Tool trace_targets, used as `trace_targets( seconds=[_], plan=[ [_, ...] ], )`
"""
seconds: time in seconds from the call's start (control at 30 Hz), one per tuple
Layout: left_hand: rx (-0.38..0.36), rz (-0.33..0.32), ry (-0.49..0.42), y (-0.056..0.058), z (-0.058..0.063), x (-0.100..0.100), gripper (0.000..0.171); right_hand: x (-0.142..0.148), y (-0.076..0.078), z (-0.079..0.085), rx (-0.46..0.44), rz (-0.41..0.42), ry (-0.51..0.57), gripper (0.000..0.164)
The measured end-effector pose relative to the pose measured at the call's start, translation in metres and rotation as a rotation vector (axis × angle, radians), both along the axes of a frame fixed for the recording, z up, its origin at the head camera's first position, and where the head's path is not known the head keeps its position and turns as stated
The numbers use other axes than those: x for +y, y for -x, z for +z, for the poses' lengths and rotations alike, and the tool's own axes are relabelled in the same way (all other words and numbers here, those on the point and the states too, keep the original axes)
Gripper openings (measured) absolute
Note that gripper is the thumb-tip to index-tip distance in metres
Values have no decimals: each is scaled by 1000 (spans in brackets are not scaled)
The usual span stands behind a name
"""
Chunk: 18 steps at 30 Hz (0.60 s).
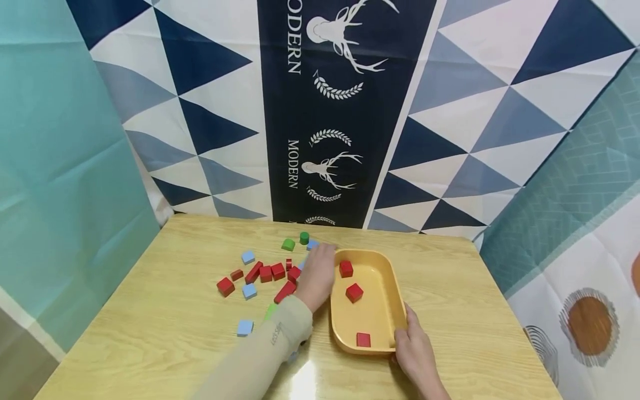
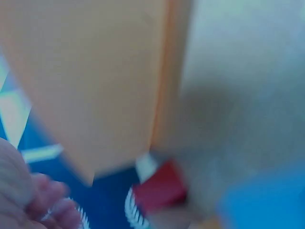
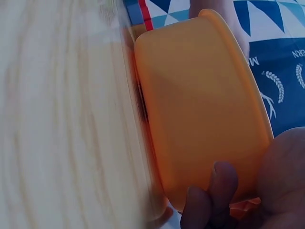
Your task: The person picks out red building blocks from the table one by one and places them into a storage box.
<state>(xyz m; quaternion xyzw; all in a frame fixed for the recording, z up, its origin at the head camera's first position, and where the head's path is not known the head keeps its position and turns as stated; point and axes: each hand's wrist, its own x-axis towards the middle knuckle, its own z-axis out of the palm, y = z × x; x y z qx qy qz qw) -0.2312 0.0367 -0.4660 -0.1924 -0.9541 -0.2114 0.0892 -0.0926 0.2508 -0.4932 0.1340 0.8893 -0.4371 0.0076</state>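
Note:
My right hand [image 1: 416, 350] grips the near right corner of a yellow plastic tray [image 1: 392, 272], thumb at the rim and fingers against its outer wall [image 3: 200, 109]. Inside the tray lie three red blocks, one at the far left [image 1: 346, 269], one mid-tray [image 1: 354, 293] and one near the front [image 1: 363, 339]. My left hand [image 1: 319, 275] is beside the tray's left rim, blurred, above the loose blocks. Its fingers [image 2: 50, 195] look loosely bent in the left wrist view, and no block shows between them. A red block [image 2: 162, 188] appears beyond the hand there.
Left of the tray, red blocks [image 1: 265, 274], blue blocks [image 1: 245, 328] and green blocks [image 1: 288, 244] are scattered on the wooden table [image 1: 165, 311]. A dark green cylinder [image 1: 304, 238] stands toward the back. Patterned cloth [image 1: 215, 111] hangs behind the table.

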Motion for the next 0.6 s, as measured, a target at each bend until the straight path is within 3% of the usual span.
trace_targets(
  seconds=[0.07, 0.13, 0.2, 0.3, 0.6],
  plan=[
    [47, 46, 130, 5, 2, -10, 29, 0, -1, 0, -8, 0, 10, 66],
    [71, 37, 288, 8, 2, -17, 24, 1, -1, 0, -8, -1, 18, 67],
    [57, 5, 367, 9, 0, -20, 23, 2, 0, 1, 3, -5, 15, 66],
    [25, -19, 398, 8, -3, -19, 23, 3, 2, 2, 18, -11, 23, 67],
    [17, 22, 390, 0, -12, -15, 17, 5, 0, 1, 6, -13, 39, 66]
  ],
)
